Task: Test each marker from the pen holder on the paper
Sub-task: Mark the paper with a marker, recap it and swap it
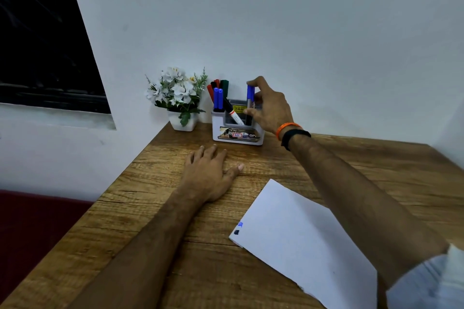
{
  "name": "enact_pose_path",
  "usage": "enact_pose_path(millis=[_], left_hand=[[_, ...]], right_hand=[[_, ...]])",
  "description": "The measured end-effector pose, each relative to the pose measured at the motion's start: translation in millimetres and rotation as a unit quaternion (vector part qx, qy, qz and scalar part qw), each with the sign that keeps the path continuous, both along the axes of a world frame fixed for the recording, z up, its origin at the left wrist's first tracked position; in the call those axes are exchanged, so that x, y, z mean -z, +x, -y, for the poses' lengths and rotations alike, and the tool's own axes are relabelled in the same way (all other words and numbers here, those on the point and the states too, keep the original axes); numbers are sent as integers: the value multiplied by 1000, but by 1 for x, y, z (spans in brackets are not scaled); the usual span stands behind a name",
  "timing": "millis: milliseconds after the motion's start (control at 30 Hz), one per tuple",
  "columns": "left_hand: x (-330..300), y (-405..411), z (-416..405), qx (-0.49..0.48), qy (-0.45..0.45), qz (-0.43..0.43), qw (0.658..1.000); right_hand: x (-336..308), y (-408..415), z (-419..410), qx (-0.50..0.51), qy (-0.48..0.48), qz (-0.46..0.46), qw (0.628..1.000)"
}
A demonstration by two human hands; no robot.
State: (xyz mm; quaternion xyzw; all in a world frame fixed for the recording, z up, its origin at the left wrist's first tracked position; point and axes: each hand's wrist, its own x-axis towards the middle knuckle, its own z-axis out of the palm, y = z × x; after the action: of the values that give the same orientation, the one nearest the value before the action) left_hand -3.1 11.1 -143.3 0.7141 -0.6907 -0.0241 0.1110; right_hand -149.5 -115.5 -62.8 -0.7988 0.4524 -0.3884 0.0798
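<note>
A white pen holder (237,137) stands at the far edge of the wooden table, against the wall. Several markers with blue, red, black and green caps stand in its left compartment (218,98); a black-capped marker (232,113) leans in the middle. My right hand (270,108) pinches a blue-capped marker (250,103) upright, its lower end inside the holder's right compartment. My left hand (209,175) rests flat on the table in front of the holder, fingers spread. A white paper (301,238) lies near me at the right, with a blue mark and a dark mark (238,228) near its left corner.
A small white pot of white artificial flowers (179,100) stands just left of the holder. The wooden table (150,221) ends at the left, where a dark red seat (32,223) shows below. A dark window (42,40) fills the upper left.
</note>
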Motion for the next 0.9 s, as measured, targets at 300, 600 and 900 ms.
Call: enact_pose_path(millis=[300,600,900], left_hand=[[1,-1,-1,-1,-10,1,1000],[1,0,0,-2,-6,4,1000],[2,0,0,-2,-8,5,1000]], right_hand=[[3,6,-3,1,-81,27,996],[-11,24,0,15,-124,-188,974],[-18,31,7,-37,-35,-210,976]])
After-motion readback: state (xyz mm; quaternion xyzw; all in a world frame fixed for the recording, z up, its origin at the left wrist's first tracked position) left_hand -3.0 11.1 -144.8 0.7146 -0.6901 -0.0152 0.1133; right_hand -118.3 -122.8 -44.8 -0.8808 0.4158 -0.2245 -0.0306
